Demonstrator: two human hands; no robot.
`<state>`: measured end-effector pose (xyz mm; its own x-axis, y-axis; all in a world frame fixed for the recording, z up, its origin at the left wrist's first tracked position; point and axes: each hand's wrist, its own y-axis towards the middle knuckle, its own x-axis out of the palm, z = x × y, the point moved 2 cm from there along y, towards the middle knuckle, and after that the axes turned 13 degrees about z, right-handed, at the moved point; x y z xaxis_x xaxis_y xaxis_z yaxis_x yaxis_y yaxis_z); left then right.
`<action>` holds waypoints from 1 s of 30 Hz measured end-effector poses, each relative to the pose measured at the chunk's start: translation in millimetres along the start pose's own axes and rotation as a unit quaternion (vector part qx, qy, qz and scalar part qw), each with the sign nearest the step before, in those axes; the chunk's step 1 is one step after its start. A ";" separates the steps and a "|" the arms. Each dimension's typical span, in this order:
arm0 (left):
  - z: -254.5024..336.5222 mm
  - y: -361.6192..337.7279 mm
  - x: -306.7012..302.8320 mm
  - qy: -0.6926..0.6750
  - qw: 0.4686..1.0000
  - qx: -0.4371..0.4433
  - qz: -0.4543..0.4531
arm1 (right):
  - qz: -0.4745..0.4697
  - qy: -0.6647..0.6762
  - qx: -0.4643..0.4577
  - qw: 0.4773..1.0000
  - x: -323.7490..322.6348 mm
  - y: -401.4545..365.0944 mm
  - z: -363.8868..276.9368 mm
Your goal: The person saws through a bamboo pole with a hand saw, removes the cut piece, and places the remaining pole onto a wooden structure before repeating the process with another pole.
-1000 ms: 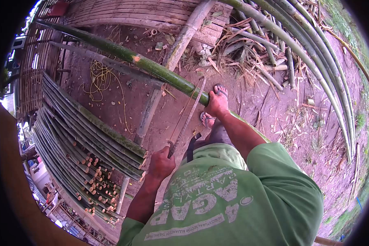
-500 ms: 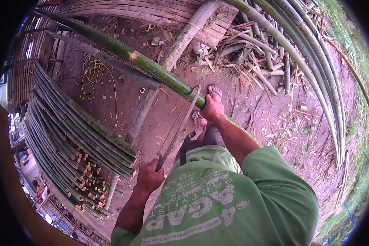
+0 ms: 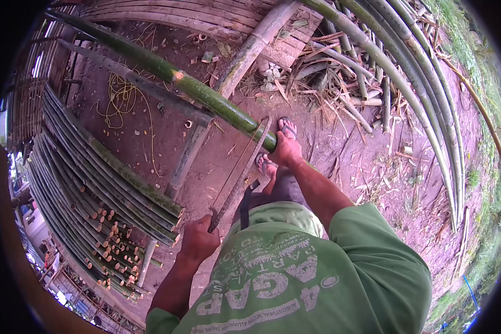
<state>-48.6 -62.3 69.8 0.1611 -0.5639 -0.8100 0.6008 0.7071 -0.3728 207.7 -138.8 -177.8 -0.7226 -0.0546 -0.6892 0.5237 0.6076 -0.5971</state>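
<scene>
My left hand (image 3: 200, 238) is closed round the handle of a bow saw (image 3: 240, 173). The saw slants up to the right, and its far end crosses the long green bamboo pole (image 3: 206, 96) close to my right hand. My right hand (image 3: 288, 150) is wrapped round the pole just beyond the saw. From there the pole runs to the upper left, passing over a wooden support beam (image 3: 256, 47). Whether the blade is inside the bamboo is too small to tell.
Stacked bamboo poles (image 3: 106, 161) lie at the left, cut ends towards me. Yellow cord (image 3: 122, 100) is on the dirt. Bamboo scraps (image 3: 323, 72) and long curved poles (image 3: 423, 72) are at the upper right. My sandalled feet (image 3: 286, 128) stand below the pole.
The green strip of bamboo that stretched beyond my right forearm hardly shows now. The saw handle and my left hand have shifted slightly left; my right hand keeps its grip.
</scene>
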 end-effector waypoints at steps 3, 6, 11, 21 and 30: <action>4.5 49.2 45.2 -0.004 1.000 0.031 0.005 | 0.071 0.027 -0.021 0.997 4.9 -17.1 -4.2; 12.4 74.8 64.3 -0.015 1.000 0.014 -0.002 | 0.128 0.021 -0.073 0.989 28.0 1.3 17.6; 13.3 1.4 -1.0 -0.007 1.000 -0.004 -0.020 | 0.021 0.020 -0.013 0.999 6.4 0.2 2.8; 40.3 114.6 81.3 -0.012 1.000 -0.010 -0.018 | 0.008 -0.075 -0.006 0.997 6.2 -1.5 8.7; -27.1 101.8 100.3 -0.085 0.985 0.126 0.081 | 0.143 -0.091 -0.138 0.976 27.4 16.6 18.5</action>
<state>7.5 -35.3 -61.7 0.3864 -0.5312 -0.7540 0.7287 0.6770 -0.1036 204.9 -144.9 -214.2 -0.4600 0.0240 -0.8876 0.5318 0.8079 -0.2538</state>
